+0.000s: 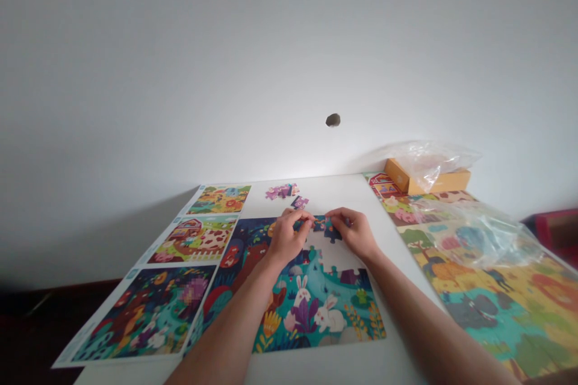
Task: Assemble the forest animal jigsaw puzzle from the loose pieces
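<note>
A partly assembled jigsaw puzzle (316, 289) with white rabbits, plants and a dark forest lies on the white table. My left hand (291, 233) is at its top edge, with thumb and index finger pinched on the edge of a dark puzzle piece (319, 224). My right hand (354, 231) pinches another dark blue piece (333, 230) just to the right, over the top of the gap. Bare table shows through this gap in the puzzle's upper right. Beyond my hands lie a loose purple piece (300, 202) and a small cluster of purple pieces (280, 191).
To the left, a printed sheet (153, 266) shows three pictures. On the right lies another animal puzzle (483, 307), with crumpled clear plastic (492, 237) on it. An orange box (440, 183) with a plastic bag (428, 159) stands near the wall, which has a hole (333, 120).
</note>
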A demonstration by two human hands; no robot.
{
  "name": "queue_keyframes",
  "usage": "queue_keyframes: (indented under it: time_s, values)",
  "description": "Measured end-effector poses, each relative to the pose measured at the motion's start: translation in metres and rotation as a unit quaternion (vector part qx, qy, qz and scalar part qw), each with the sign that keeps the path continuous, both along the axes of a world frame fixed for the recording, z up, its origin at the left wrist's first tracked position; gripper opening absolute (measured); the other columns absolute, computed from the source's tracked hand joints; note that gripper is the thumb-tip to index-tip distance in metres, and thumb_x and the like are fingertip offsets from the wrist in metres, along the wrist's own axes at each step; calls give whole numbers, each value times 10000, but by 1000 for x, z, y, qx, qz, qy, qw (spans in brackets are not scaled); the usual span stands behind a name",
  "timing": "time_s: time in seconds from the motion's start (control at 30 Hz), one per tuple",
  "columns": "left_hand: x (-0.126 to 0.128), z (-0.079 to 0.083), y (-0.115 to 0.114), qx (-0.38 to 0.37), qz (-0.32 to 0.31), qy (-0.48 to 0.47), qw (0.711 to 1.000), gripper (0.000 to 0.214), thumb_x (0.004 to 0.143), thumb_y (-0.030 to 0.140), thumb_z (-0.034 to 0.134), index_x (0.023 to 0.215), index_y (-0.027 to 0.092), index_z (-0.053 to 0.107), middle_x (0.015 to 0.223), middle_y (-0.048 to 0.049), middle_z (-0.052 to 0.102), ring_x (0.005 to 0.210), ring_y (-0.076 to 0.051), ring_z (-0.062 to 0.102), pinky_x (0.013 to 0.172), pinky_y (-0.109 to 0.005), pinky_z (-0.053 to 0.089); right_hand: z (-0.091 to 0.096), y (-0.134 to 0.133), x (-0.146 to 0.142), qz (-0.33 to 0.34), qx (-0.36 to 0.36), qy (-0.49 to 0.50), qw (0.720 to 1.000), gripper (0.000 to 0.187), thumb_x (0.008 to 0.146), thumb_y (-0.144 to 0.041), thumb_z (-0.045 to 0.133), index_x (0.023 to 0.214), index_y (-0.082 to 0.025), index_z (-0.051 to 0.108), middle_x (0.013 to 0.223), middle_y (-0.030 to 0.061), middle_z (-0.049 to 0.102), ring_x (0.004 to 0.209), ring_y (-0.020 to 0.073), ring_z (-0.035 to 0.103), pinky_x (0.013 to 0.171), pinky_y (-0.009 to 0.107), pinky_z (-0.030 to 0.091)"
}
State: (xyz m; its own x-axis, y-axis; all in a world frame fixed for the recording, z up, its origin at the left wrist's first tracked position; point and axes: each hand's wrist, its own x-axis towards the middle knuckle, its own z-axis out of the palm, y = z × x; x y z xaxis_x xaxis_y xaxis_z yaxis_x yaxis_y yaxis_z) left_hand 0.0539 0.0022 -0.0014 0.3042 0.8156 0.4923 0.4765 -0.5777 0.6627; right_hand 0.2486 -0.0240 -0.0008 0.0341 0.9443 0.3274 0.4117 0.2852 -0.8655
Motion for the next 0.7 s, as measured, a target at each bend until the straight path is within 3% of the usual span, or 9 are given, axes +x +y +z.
queue_keyframes:
  time_s: [0.2, 0.4, 0.6, 0.7]
  values:
    - [-1, -4, 3, 9, 6, 2, 1000, 137, 856, 180, 558, 868, 212, 691, 864, -17, 706, 893, -193, 629, 828, -319, 470, 8, -7, 1, 92, 3, -155, 984, 182, 765, -176, 605, 821, -242, 765, 712, 9, 676, 708, 166, 576, 738, 297, 411]
    - [-1, -3, 2, 8, 10, 6, 1000, 152, 840, 172, 557, 868, 221, 698, 866, -9, 712, 906, -193, 625, 839, -319, 471, 7, -9, 2, 151, -8, -216, 965, 81, 721, -200, 690, 760, -241, 748, 714, -3, 691, 762, 183, 579, 793, 311, 397]
    - [0, 0, 1, -5, 0, -20, 1000, 141, 831, 187, 556, 852, 204, 694, 883, -25, 715, 902, -198, 640, 838, -319, 474, 6, -10, 0, 146, 3, -225, 963, 30, 718, -233, 709, 725, -232, 738, 731, 9, 695, 776, 188, 580, 833, 334, 388]
    - [0, 2, -4, -74, -51, -94, 992, 152, 854, 274, 554, 884, 176, 667, 804, -38, 709, 723, -171, 664, 688, -280, 502, 7, -9, -1, 130, -21, -194, 972, 29, 706, -207, 699, 692, -209, 724, 713, 4, 690, 727, 166, 580, 726, 283, 406]
